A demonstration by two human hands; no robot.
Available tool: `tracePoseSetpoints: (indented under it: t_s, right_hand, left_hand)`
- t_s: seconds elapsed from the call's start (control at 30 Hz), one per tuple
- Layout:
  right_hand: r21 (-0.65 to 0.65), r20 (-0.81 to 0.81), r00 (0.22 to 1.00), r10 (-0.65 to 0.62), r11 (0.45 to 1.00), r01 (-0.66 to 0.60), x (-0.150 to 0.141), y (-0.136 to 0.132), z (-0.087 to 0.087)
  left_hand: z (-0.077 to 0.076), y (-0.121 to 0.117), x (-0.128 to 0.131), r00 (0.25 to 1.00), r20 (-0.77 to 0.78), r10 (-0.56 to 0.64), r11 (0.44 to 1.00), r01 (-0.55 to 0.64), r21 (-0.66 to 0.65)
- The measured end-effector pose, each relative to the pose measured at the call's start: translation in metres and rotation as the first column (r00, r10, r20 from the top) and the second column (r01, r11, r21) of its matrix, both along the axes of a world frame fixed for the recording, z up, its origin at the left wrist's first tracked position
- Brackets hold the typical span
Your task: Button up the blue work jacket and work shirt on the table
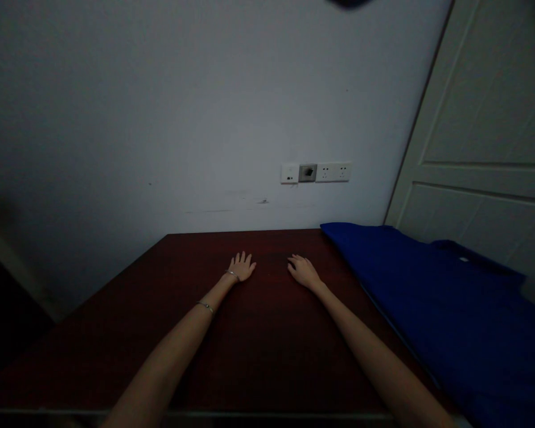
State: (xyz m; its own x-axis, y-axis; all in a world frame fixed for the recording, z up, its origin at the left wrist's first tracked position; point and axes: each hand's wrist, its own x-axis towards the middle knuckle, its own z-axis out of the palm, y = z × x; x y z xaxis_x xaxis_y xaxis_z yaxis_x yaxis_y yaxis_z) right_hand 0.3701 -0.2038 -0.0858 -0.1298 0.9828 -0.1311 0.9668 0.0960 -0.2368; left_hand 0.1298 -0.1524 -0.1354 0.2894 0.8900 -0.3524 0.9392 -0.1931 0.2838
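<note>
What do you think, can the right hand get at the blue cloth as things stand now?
Probably yes. The right hand looks empty, and the blue cloth lies just to its right on the table, with nothing visible standing between them.

A dark, seemingly blurred shape (348, 2) is cropped above.

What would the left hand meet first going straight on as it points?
The left hand would likely meet the wall beyond the far edge of the table, though depth is unclear.
</note>
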Motion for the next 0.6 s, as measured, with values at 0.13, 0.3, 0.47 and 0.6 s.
tracePoseSetpoints:
  t_s: [0.13,0.3,0.47,0.6]
  right_hand:
    - [-0.014,0.003,1.000,-0.002,1.000,0.002,0.000,0.000,0.001]
    - [-0.006,0.015,1.000,-0.005,1.000,0.005,-0.003,-0.001,0.003]
    - [-0.130,0.045,0.989,0.137,0.983,-0.130,0.009,-0.001,0.023]
    - [-0.046,0.160,0.957,0.240,0.971,-0.236,0.039,-0.007,0.058]
  left_hand:
    - [0.002,0.000,0.001,1.000,0.000,-0.002,1.000,0.002,-0.010]
    - [0.008,-0.002,0.002,1.000,-0.010,-0.008,1.000,0.008,-0.021]
    - [0.019,0.006,0.006,0.994,-0.087,-0.065,0.998,0.065,-0.001]
    - [0.040,0.027,0.027,0.993,0.071,-0.096,0.991,0.088,0.103]
